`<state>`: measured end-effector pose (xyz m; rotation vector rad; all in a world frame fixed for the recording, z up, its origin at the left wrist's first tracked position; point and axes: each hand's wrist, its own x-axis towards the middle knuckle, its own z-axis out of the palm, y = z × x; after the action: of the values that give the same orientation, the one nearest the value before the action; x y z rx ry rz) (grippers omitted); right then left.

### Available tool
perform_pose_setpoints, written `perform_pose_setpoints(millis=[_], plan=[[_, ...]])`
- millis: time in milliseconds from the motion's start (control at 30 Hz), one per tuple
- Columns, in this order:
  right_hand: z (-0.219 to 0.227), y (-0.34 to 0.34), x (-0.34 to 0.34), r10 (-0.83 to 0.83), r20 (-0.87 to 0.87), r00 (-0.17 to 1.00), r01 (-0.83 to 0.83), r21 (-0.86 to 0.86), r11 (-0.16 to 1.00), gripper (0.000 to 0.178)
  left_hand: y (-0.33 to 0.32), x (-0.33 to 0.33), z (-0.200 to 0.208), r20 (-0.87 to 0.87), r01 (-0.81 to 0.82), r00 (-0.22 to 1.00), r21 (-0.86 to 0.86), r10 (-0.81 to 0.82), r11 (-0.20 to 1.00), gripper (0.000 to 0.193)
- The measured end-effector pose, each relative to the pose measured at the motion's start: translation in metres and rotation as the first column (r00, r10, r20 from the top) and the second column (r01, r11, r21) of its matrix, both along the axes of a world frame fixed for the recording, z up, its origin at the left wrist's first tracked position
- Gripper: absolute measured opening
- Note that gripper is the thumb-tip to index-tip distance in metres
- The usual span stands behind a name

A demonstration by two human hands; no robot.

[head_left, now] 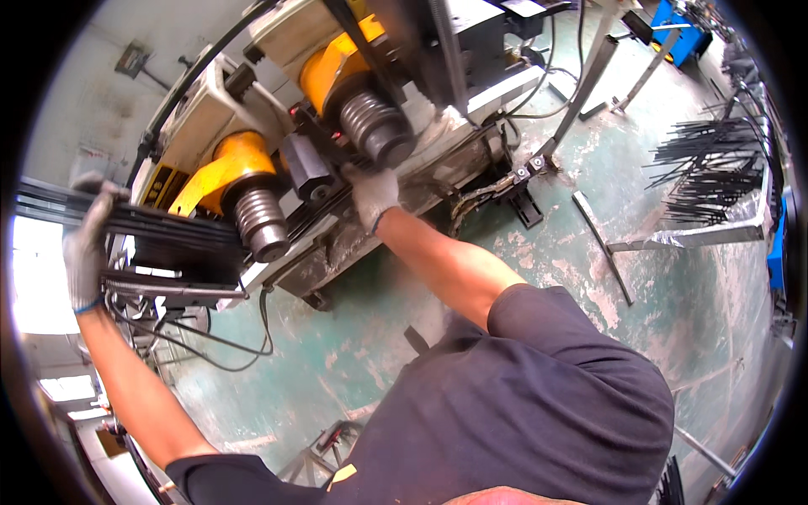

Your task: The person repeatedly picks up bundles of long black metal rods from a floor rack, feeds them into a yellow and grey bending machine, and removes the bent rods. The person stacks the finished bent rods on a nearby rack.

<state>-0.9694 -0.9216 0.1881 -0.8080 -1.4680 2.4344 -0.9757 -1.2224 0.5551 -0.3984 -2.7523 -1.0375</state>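
My left hand (87, 252), in a pale work glove, is closed around long dark metal rods (168, 220) at the machine's left end. The rods stick out on both sides of the hand, and its fingertips are blurred. My right hand (374, 198), gloved too, reaches into the machine below the right ribbed steel cylinder (374, 126); its fingers are blurred and partly hidden, so their grip does not show. Between the hands are a second ribbed cylinder (259, 223), with a yellow bracket (231, 172) behind it, and a dark block (305, 167).
A steel machine bed (337, 252) runs along my front, with black cables (261, 337) hanging below. At right, a rack (699, 236) holds several dark rods. A metal bar (602, 248) lies by the rack on the worn green floor (539, 231). A blue bin (680, 34) stands at far right.
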Motion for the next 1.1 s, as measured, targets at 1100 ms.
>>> perform_pose_setpoints(millis=[1100], plan=[[0.096, 0.997, 0.61, -0.927, 0.101, 0.36, -0.202, 0.979, 0.028, 0.036, 0.654, 0.436, -0.442, 0.683, -0.614, 0.26, 0.663, -0.683, 0.429, 0.052]])
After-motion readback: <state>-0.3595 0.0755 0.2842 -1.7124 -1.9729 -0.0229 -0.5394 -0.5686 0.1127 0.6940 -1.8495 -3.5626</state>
